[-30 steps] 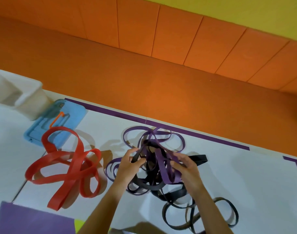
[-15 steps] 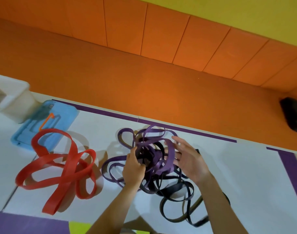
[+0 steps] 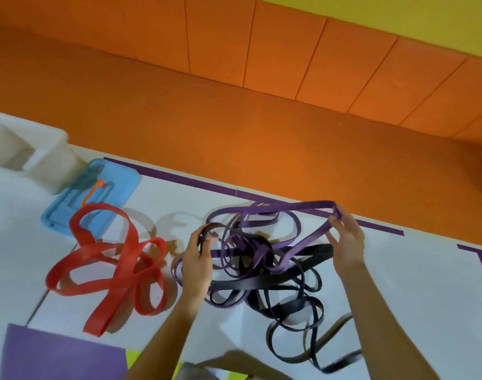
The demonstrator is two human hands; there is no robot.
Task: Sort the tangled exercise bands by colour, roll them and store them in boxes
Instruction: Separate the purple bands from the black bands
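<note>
A person's left hand [image 3: 197, 260], centre frame, curls its fingers round a loop of black band [image 3: 210, 226]. The right hand [image 3: 348, 242], right of centre, pinches a purple band [image 3: 297, 208] and holds it taut above the knotted black and purple tangle [image 3: 257, 259] between the hands on the white table [image 3: 404, 286]. Red bands [image 3: 116, 266] lie apart at centre left. A white box [image 3: 53, 165] touches a blue lid [image 3: 124, 185] at upper left.
</note>
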